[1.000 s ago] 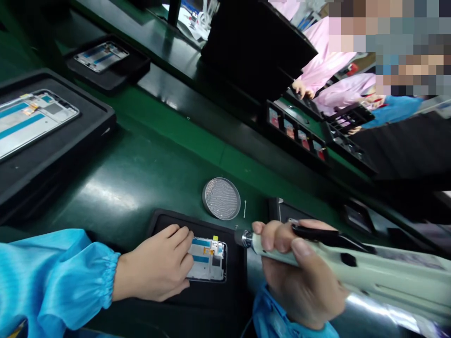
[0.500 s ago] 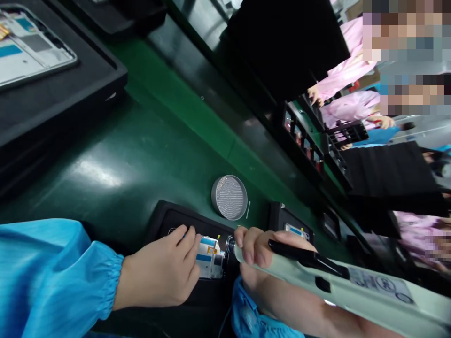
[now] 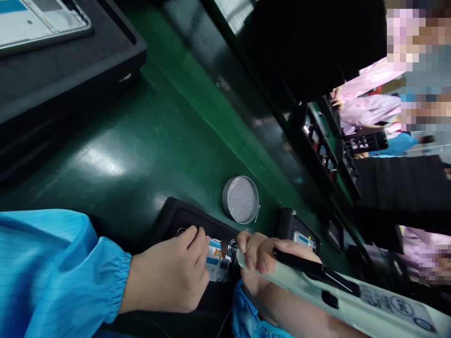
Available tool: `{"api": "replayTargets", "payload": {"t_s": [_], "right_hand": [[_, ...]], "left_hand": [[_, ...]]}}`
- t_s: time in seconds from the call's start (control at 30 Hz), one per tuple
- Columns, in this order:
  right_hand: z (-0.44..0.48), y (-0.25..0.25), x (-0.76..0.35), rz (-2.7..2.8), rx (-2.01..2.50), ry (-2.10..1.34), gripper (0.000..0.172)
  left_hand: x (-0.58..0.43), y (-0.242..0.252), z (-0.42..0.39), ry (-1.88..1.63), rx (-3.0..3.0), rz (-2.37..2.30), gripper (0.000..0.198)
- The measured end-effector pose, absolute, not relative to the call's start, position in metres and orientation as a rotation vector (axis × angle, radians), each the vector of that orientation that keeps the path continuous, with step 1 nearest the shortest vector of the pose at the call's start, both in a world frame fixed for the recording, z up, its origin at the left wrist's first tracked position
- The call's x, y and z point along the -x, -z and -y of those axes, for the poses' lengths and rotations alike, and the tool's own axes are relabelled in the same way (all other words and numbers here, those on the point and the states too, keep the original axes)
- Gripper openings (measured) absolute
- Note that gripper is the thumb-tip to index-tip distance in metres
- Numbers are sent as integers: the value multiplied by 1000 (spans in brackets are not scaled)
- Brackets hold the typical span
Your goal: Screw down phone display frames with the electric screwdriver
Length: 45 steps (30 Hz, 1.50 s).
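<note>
My left hand (image 3: 169, 274), in a blue sleeve, lies over a phone frame (image 3: 217, 263) and presses it into a black holder tray (image 3: 179, 216); its fingers are curled on the part's left side. My right hand (image 3: 262, 256) is wrapped round a pale green electric screwdriver (image 3: 338, 300) with a black lever. The driver's metal tip (image 3: 230, 246) sits at the top right corner of the phone frame. A round metal dish of screws (image 3: 240, 199) stands just beyond the tray.
A second black tray with a phone frame (image 3: 298, 234) lies to the right. A large black tray with a bigger frame (image 3: 42, 19) fills the upper left. Beyond the green belt (image 3: 116, 141), people in pink and blue coats work at black racks (image 3: 362, 141).
The view has tilted and closed in. The screwdriver tip moved left from beside the tray onto the phone frame's corner, and my left hand stayed on the frame.
</note>
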State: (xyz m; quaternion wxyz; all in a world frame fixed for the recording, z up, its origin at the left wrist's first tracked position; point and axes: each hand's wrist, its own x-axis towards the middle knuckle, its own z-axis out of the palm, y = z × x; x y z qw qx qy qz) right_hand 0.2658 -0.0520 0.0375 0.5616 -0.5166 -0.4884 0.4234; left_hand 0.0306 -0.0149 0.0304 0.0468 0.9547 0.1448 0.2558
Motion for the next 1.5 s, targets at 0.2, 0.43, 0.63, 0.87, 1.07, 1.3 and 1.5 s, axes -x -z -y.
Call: {"api": "replayTargets", "payload": {"t_s": [0.2, 0.43, 0.63, 0.87, 1.07, 1.3, 1.5], "right_hand": [[56, -32, -269, 1129, 1184, -1021, 53], [64, -21, -278, 1201, 1199, -1023, 46], [63, -18, -273, 1231, 1053, -1060, 54], [62, -21, -275, 1212, 1054, -1100, 45], [61, -21, -271, 1160, 1090, -1073, 42], [45, -54, -251, 1130, 1142, -1023, 32], [44, -94, -240, 1058, 1041, -847, 26]], "left_hand": [[-31, -30, 15, -803, -2888, -441, 20], [-31, -29, 14, -790, -2907, -433, 19], [-30, -30, 15, -774, -2934, -416, 19], [-30, -31, 14, -765, -2943, -427, 21], [-30, -31, 15, -761, -2941, -425, 23], [-30, -29, 15, -748, -2929, -431, 21], [-32, -35, 4, -576, -2794, -429, 20]]}}
